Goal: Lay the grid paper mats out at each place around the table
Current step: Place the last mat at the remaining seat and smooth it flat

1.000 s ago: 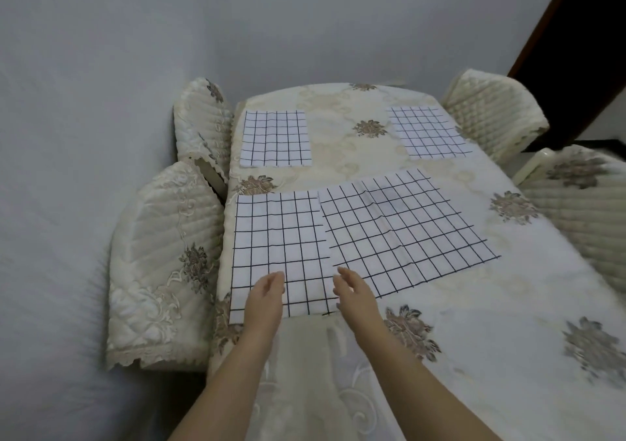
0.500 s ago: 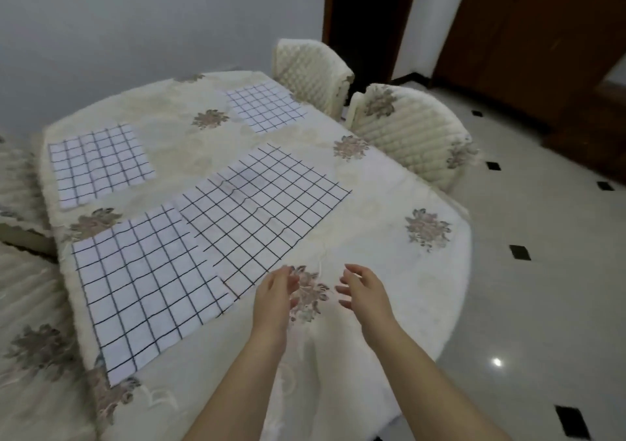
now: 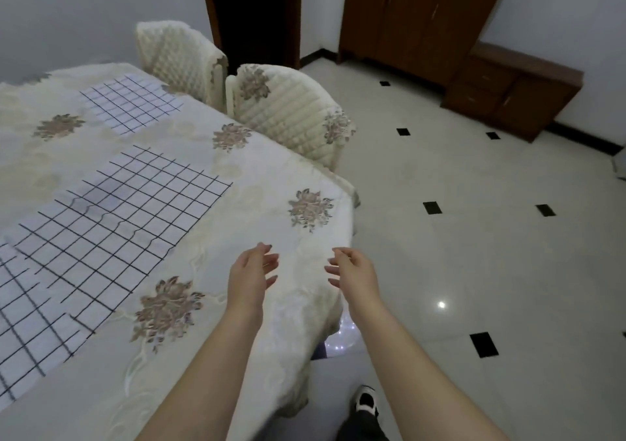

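- Grid paper mats on the table (image 3: 257, 183), three in view: far mat (image 3: 130, 105) near the two quilted chairs (image 3: 288, 108), big middle mat (image 3: 111, 210) lying at an angle, near mat (image 3: 30, 318) at left edge of view, its corner tucked under or touching the middle mat, cannot tell which.
- Middle mat sits toward table centre, not squared to any seat; looks like a stack or an unplaced sheet, judging by its rippled surface.
- Left hand (image 3: 250, 274) hovers over the tablecloth near the table's rounded end, fingers loosely spread, slightly curled, holding nothing.
- Right hand (image 3: 352, 274) out past the table edge over the floor (image 3: 474, 237), fingers spread and curled, empty.
- Palms face each other, likely mid-transit around the table toward the chair side, where the near chair has no mat in front of it.
- Shoe (image 3: 367, 403) visible below, person standing at the table end.
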The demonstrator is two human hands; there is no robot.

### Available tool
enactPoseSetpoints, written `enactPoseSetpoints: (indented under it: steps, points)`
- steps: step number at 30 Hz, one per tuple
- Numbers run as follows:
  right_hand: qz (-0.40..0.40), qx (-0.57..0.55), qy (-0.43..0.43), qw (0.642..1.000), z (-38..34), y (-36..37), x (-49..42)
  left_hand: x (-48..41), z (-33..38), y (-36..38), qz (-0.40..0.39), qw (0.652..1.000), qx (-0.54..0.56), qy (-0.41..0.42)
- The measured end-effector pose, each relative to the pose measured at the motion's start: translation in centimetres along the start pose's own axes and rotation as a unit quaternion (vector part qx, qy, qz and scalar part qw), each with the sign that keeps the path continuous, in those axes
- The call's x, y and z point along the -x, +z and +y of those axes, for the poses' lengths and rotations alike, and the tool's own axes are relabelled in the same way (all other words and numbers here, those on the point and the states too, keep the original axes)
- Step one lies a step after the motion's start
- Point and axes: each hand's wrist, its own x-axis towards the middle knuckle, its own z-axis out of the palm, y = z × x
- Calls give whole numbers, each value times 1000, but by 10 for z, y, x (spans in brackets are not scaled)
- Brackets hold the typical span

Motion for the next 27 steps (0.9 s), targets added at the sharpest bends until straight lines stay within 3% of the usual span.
enactPoseSetpoints:
  steps: [12,27]
  points:
    - [-70,22,-26,997,-62,-107,-108,-14,-8,157,40,999,18,-10]
    - [-261,93,-11,961,-84,14,-174,-76,12,100,231,964,131,14]
